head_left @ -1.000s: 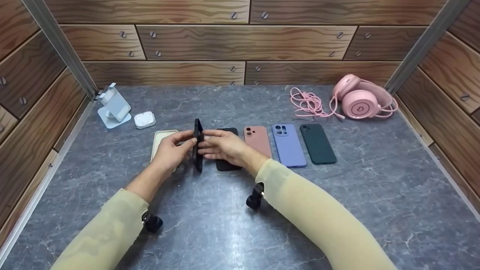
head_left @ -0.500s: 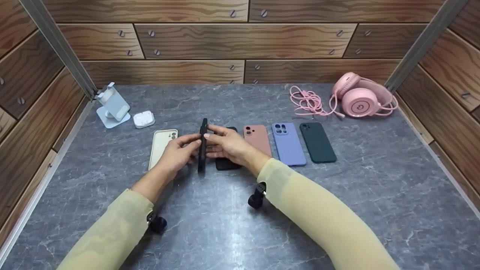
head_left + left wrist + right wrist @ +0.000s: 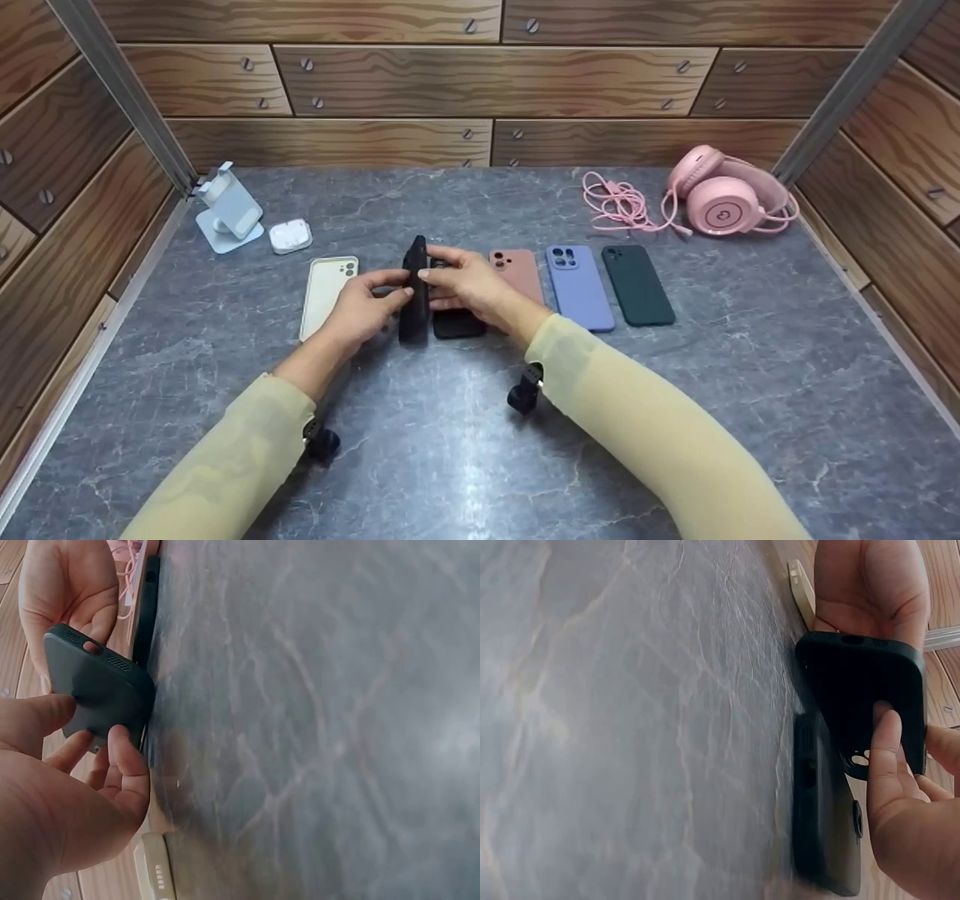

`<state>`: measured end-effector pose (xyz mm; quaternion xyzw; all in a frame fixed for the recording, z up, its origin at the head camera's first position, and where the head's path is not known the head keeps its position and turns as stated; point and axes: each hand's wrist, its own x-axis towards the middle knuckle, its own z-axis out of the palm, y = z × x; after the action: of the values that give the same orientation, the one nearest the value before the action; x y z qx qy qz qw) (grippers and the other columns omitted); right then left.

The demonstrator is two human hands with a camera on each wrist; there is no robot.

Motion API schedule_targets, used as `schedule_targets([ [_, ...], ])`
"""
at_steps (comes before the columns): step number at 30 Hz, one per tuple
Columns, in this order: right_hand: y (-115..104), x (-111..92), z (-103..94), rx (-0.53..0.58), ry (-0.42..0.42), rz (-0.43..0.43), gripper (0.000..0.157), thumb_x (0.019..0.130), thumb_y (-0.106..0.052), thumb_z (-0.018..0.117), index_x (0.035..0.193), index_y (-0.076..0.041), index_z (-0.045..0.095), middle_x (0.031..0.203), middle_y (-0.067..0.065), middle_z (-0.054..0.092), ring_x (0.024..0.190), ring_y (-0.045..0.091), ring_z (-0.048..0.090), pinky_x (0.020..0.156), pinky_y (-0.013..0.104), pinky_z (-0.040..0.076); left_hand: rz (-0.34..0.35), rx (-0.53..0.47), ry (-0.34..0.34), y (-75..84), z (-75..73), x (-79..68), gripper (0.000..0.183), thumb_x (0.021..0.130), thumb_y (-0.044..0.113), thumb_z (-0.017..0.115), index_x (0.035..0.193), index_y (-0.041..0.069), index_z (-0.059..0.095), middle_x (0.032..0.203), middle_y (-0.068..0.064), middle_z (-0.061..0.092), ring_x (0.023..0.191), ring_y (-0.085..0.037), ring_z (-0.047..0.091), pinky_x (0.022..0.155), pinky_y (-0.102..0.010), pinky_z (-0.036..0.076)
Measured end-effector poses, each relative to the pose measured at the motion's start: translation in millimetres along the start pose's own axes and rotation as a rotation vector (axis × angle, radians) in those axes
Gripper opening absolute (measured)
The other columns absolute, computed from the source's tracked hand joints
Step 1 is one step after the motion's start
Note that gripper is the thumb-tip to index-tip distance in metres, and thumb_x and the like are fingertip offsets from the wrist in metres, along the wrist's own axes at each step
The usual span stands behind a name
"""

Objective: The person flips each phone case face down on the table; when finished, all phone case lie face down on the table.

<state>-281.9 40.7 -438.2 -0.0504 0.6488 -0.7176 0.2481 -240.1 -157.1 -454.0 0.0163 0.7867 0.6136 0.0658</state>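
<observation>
A black phone case [image 3: 415,300] stands on its long edge between the two hands, just left of the middle of the table. The left hand [image 3: 363,306] holds it from the left, with thumb and fingers against its back [image 3: 97,682]. From the other side the right hand [image 3: 480,285] grips it, one finger reaching into the hollow inside, where the camera holes show in the right wrist view. A second black case [image 3: 459,324] lies flat under the right hand, partly hidden. Beside the left hand lies a cream phone case [image 3: 322,296].
To the right lie a pink case [image 3: 517,274], a lilac case [image 3: 581,296] and a dark green case [image 3: 639,289]. Pink headphones [image 3: 724,202] with a coiled cable sit at the back right. A light blue phone stand [image 3: 231,210] and a white earbud case [image 3: 290,237] are back left.
Both hands have shifted right with the black case, which has turned a little. The left hand has moved off the cream case, so more of it shows.
</observation>
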Motion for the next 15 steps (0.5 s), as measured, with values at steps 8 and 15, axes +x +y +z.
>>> schedule_targets([
  [8,0.6,-3.5,-6.6,-0.032,-0.001,-0.012,0.061,0.099,-0.001,0.069,0.157,-0.014,0.055,0.124,0.016,0.074,0.091,0.023,0.077,0.072,0.029,0.062,0.004,0.07,0.038,0.6,4.2,1.8,0.046,0.1,0.01,0.073,0.142,-0.002,0.064,0.141,-0.019,0.063,0.101,-0.024,0.068,0.065,-0.021,0.05],
  [15,2.3,-4.9,-8.7,0.0,0.014,-0.022,0.063,0.098,0.001,0.067,0.158,-0.013,0.052,0.111,0.014,0.077,0.088,0.021,0.076,0.071,0.028,0.061,0.006,0.103,0.076,1.5,5.3,3.7,0.054,0.097,0.014,0.076,0.146,-0.002,0.06,0.148,-0.021,0.058,0.113,-0.031,0.069,0.086,-0.029,0.055],
])
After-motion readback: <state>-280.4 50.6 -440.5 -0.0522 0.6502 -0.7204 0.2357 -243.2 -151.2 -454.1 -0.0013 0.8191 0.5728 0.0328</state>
